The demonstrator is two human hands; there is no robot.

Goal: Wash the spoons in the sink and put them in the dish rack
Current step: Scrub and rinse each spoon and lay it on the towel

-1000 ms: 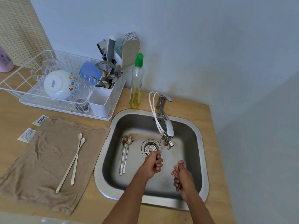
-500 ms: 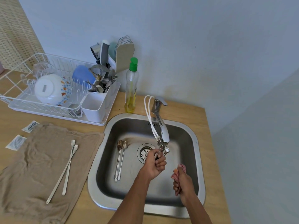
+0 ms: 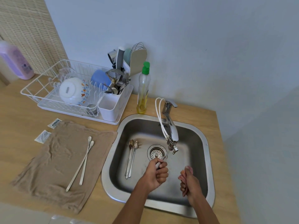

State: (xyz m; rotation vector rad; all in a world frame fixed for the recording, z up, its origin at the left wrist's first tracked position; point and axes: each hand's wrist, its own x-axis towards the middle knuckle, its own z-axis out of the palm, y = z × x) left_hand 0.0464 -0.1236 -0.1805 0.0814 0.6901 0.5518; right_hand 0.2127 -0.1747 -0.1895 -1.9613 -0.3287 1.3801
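Observation:
My left hand (image 3: 157, 172) is closed around a spoon (image 3: 159, 162) inside the steel sink (image 3: 205, 159), just below the faucet spout (image 3: 172, 135); only a short pale part of the spoon shows above my fist. My right hand (image 3: 188, 181) grips a pink scrubbing cloth (image 3: 184, 175) to the right of it. Two metal spoons (image 3: 131, 157) lie side by side on the sink floor, left of the drain (image 3: 156, 152). Two long white spoons (image 3: 84, 162) rest on the brown towel (image 3: 53, 167). The white dish rack (image 3: 48, 81) stands at the back left.
A white cutlery holder (image 3: 110, 104) full of utensils sits at the rack's right end, beside a green-capped dish soap bottle (image 3: 143, 91). A bowl (image 3: 72, 90) and blue cup (image 3: 99, 77) sit in the rack. A purple bottle (image 3: 16, 62) stands far left. Two small packets (image 3: 48, 130) lie by the towel.
My left hand with the spoon has dropped slightly away from the faucet spout. My right hand keeps holding the pink cloth beside it. The view has shifted a little.

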